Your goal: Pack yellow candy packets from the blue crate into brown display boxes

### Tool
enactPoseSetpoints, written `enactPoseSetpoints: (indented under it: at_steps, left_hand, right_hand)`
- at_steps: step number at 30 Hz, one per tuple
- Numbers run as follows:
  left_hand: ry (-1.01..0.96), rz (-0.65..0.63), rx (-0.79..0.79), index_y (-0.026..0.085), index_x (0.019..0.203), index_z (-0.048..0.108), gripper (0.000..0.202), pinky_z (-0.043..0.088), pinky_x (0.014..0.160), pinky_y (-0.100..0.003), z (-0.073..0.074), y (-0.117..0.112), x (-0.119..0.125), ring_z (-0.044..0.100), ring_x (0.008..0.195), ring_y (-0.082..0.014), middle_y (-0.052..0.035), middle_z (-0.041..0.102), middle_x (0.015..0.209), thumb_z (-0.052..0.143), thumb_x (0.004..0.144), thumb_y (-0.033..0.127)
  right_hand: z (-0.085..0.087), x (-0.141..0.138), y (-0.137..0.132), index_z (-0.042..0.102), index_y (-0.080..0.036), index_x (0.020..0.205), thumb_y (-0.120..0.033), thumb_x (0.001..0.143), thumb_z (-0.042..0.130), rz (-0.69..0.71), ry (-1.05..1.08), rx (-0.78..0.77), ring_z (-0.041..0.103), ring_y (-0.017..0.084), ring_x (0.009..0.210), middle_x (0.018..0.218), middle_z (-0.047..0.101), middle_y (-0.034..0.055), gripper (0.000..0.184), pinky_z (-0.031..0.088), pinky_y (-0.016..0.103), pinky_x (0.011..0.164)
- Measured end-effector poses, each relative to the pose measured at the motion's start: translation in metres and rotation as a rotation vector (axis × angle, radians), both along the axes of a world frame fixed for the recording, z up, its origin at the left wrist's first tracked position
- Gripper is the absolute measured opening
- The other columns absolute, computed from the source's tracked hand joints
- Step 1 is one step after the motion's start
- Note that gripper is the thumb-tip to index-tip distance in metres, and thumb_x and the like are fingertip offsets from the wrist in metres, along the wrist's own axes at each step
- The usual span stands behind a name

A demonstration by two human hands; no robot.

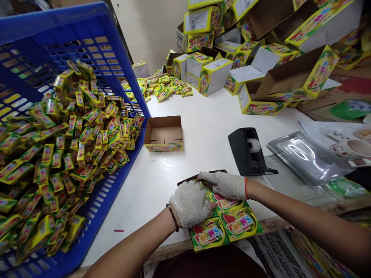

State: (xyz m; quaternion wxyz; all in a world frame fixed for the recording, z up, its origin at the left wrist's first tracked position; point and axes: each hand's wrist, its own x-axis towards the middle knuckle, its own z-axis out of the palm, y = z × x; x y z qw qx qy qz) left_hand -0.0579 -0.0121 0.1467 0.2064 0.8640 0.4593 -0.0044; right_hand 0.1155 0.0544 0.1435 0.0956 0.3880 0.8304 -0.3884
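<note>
My left hand (189,202), in a white knitted glove with a beaded bracelet at the wrist, is bent over a yellow-green carton (240,226) printed "TWINS". Its fingers curl down onto the carton, and a bare fingertip shows. My right hand (227,185), also gloved, with an orange cuff edge, grips the carton's far right part, its fingers reaching toward the dark far edge. The carton lies at the table's near edge, its printed panels facing me. The gloves hide its middle, so I cannot tell what is inside.
A blue crate (116,185) heaped with small yellow-green packs (81,127) stands left. An open carton (164,144) sits beside it. A black tape dispenser (246,152) and clear plastic bags (307,156) lie right. Loose packs (165,87) and stacked cartons (214,75) occupy the back of the white table (203,127).
</note>
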Motion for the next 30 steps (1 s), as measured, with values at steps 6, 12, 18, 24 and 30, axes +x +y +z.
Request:
enactPoseSetpoints:
  at_steps: [6,12,18,24,30]
  left_hand:
    - [0.171,0.119,-0.239,0.016,0.097,0.073,0.049,0.056,0.073,-0.042,0.02,0.005,0.002,0.069,0.088,-0.0315,-0.0157,0.069,0.103,0.04,0.096,0.053]
    - [0.158,0.037,-0.203,0.018,0.105,0.071,0.056,0.057,0.079,-0.045,0.02,0.017,0.006,0.067,0.098,-0.0335,-0.0138,0.066,0.116,0.039,0.094,0.062]
    - [0.096,-0.176,-0.11,0.02,0.125,0.063,0.054,0.056,0.088,-0.046,0.005,0.024,0.003,0.061,0.112,-0.0336,-0.0124,0.06,0.132,0.043,0.095,0.06]
    - [0.181,-0.111,-0.194,0.014,0.13,0.059,0.074,0.056,0.081,-0.049,0.011,0.027,0.015,0.064,0.101,-0.0368,-0.0187,0.065,0.12,0.046,0.086,0.073]
    - [0.092,-0.194,-0.128,0.016,0.135,0.056,0.073,0.051,0.096,-0.051,0.003,0.027,0.017,0.059,0.114,-0.0371,-0.0173,0.062,0.129,0.05,0.087,0.071]
  right_hand:
    - [0.003,-0.004,0.005,0.068,-0.022,0.102,-0.008,0.08,0.052,-0.105,-0.074,-0.053,0.064,0.017,0.08,0.091,0.074,0.0027,0.031,0.04,0.023,0.066]
    - [0.0,-0.002,0.005,0.07,-0.022,0.108,-0.007,0.081,0.051,-0.098,-0.061,-0.069,0.068,0.017,0.089,0.102,0.076,0.0028,0.036,0.044,0.022,0.072]
    - [-0.001,-0.006,0.004,0.073,-0.017,0.104,-0.012,0.083,0.052,-0.145,-0.166,-0.012,0.069,0.024,0.094,0.103,0.076,0.0111,0.03,0.044,0.028,0.074]
    - [0.001,-0.004,0.006,0.074,-0.022,0.108,-0.014,0.085,0.051,-0.13,-0.207,-0.002,0.069,0.025,0.098,0.106,0.077,0.0085,0.033,0.044,0.028,0.074]
    - [-0.001,-0.001,0.005,0.073,-0.023,0.111,-0.018,0.087,0.051,-0.133,-0.195,-0.004,0.069,0.026,0.1,0.109,0.076,0.0087,0.034,0.044,0.03,0.074]
